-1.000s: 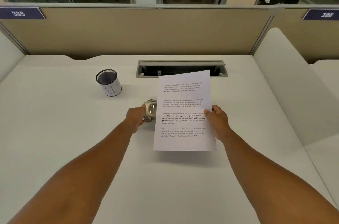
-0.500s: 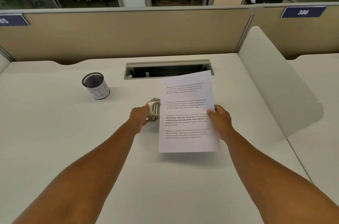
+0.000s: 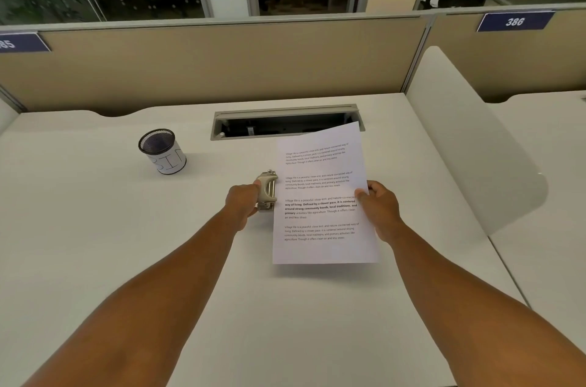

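A white printed sheet of paper hangs just above the white desk, casting a shadow below its near edge. My right hand pinches its right edge at mid-height. A small beige and metal hole punch stands on the desk at the sheet's left edge. My left hand grips the punch from the left, fingers curled round it. The sheet's left edge meets the punch's mouth; whether it is inside the slot I cannot tell.
A black mesh cup wrapped in white paper stands at the back left. An open cable tray is set into the desk behind the sheet. Beige partition walls close the back, and a white divider stands on the right.
The sheet's left edge has shifted slightly against the punch; both hands keep their holds. My head view has drifted to the right.
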Tool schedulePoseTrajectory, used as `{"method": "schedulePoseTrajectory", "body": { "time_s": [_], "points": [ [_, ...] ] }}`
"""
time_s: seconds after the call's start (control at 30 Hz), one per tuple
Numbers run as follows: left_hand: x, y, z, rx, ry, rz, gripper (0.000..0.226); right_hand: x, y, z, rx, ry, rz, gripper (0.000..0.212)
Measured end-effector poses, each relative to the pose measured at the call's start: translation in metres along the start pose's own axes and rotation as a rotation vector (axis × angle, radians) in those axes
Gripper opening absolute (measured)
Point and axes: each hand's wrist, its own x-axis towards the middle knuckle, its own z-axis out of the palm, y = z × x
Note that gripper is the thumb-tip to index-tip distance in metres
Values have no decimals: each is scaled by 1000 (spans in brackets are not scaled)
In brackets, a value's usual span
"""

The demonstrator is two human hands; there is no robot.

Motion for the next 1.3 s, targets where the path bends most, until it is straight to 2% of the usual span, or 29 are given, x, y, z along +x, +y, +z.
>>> {"method": "schedulePoseTrajectory", "body": {
  "time_s": [0.2, 0.67, 1.0, 1.17, 1.3],
  "points": [
    [0, 2, 7, 35, -27, 45, 15, 2, -3, -3, -48, 36, -46, 19],
    [-3, 6, 16, 22, -86, 90, 12, 6, -10, -1, 27, 105, -70, 23],
    [-1, 8, 12, -20, -26, 56, 9, 4, -2, -4, 29, 57, -81, 23],
    [-5, 7, 16, -42, -39, 52, 9, 3, -1, 0, 86, 22, -62, 17],
    [-6, 6, 16, -35, -42, 47, 9, 3, 1, -1, 100, 5, -42, 22]
  ]
}}
